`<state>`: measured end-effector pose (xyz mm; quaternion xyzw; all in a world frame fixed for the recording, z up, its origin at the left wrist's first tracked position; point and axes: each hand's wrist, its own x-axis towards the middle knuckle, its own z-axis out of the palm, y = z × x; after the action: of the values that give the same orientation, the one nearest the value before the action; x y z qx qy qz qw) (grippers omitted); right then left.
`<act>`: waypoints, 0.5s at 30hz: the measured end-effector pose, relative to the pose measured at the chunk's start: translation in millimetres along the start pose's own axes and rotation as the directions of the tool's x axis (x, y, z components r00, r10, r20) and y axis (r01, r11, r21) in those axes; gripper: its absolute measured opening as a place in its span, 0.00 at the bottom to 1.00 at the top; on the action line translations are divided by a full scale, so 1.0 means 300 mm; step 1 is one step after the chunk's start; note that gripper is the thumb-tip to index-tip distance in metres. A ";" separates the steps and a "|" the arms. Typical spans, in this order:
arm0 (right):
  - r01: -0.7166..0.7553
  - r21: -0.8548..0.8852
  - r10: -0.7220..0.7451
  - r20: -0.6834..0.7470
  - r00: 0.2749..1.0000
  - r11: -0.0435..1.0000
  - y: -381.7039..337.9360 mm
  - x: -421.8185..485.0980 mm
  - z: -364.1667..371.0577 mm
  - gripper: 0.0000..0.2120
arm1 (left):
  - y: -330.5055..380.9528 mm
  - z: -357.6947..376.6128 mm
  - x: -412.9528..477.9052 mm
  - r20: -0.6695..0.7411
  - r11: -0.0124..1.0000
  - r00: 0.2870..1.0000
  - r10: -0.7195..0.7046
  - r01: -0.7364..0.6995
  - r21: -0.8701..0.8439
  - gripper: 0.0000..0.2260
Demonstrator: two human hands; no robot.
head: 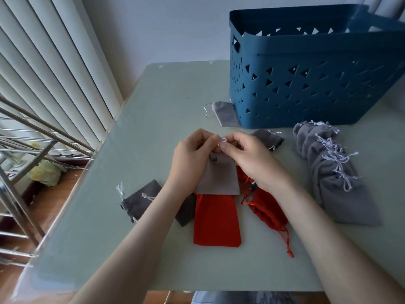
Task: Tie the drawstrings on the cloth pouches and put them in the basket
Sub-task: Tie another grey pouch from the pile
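Head view: left hand (pixel 192 157) and right hand (pixel 248 160) both hold a pinch grip on the thin white drawstring (pixel 223 140) at the mouth of the light grey cloth pouch (pixel 217 178), above the bench (pixel 153 117), over a flat red cloth pouch (pixel 215 220). Best move, I'd say: pull both ends evenly, seat the knot against the neck, then drop it into the blue perforated plastic basket (pixel 306 88), back right.

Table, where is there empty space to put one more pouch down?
The far left of the table is bare, between its left edge and the blue basket. The near strip below the flat red pouch is bare too. Crowded: under the left hand and right hand, and by the row of grey pouches.
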<state>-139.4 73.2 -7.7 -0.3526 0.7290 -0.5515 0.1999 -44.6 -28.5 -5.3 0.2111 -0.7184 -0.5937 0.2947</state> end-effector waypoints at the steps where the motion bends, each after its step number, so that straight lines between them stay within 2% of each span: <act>1: 0.004 0.013 -0.005 0.020 1.000 1.000 -0.005 -0.001 0.000 0.05 | 0.003 -0.003 0.002 -0.003 1.000 1.000 0.005 -0.005 0.008 0.08; 3: -0.005 0.085 -0.001 0.075 0.997 0.996 -0.018 -0.004 -0.002 0.06 | 0.003 -0.011 0.006 -0.007 1.000 1.000 0.017 -0.017 0.026 0.08; 5: -0.057 0.228 0.027 0.134 0.991 0.972 -0.027 -0.008 -0.004 0.07 | 0.000 -0.019 0.008 0.005 0.997 0.999 0.054 -0.054 0.052 0.08; 7: -0.166 0.416 0.079 0.219 0.973 0.894 -0.024 -0.006 -0.015 0.08 | 0.004 -0.022 0.006 0.037 0.994 0.994 0.106 -0.107 0.033 0.07; 9: -0.302 0.560 0.122 0.335 0.934 0.772 -0.019 0.004 -0.029 0.03 | 0.007 -0.023 0.003 0.069 0.986 0.984 0.165 -0.167 0.012 0.07; 11: -0.404 0.589 0.151 0.431 0.890 0.699 -0.008 0.013 -0.039 0.13 | 0.008 -0.021 0.003 0.103 0.979 0.973 0.206 -0.206 -0.013 0.08; 13: -0.449 0.584 0.158 0.479 0.863 0.676 0.007 0.017 -0.042 0.22 | 0.007 -0.024 0.005 0.130 0.973 0.965 0.230 -0.230 -0.016 0.09; 15: -0.465 0.590 0.171 0.485 0.857 0.660 0.009 0.016 -0.043 0.21 | 0.002 -0.029 0.009 0.150 0.961 0.952 0.268 -0.276 0.033 0.07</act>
<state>-152.3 78.6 -5.8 -0.2181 0.4670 -0.6556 0.5518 -40.7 -36.6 -3.0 0.0748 -0.7757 -0.5416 0.3153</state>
